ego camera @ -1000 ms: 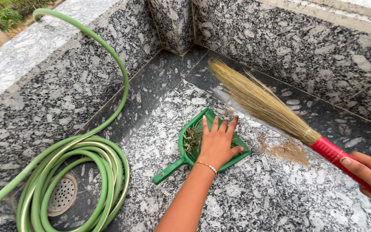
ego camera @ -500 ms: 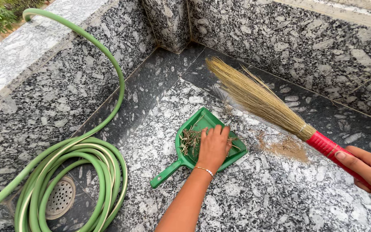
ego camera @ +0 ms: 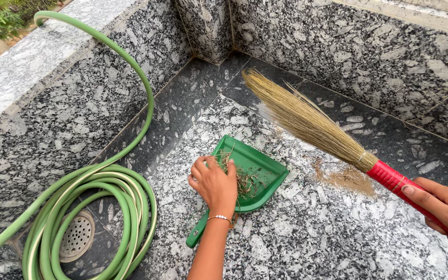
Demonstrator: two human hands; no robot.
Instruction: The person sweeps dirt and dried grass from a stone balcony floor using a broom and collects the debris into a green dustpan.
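Green dustpan (ego camera: 259, 167) holds dry grass bits (ego camera: 243, 180) under the left hand (ego camera: 215, 182).

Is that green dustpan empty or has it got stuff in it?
Not empty: dry grass and twigs lie in the green dustpan, beside the left hand.

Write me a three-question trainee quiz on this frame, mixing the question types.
1. True or false: the left hand rests on the green dustpan.
2. What does the right hand grip? A) the green hose B) the red handle of the grass broom C) the drain cover
3. Fill in: the coiled green hose lies around the round ____ in the floor.

Key: 1 true; 2 B, the broom, its red handle in that hand; 3 drain.
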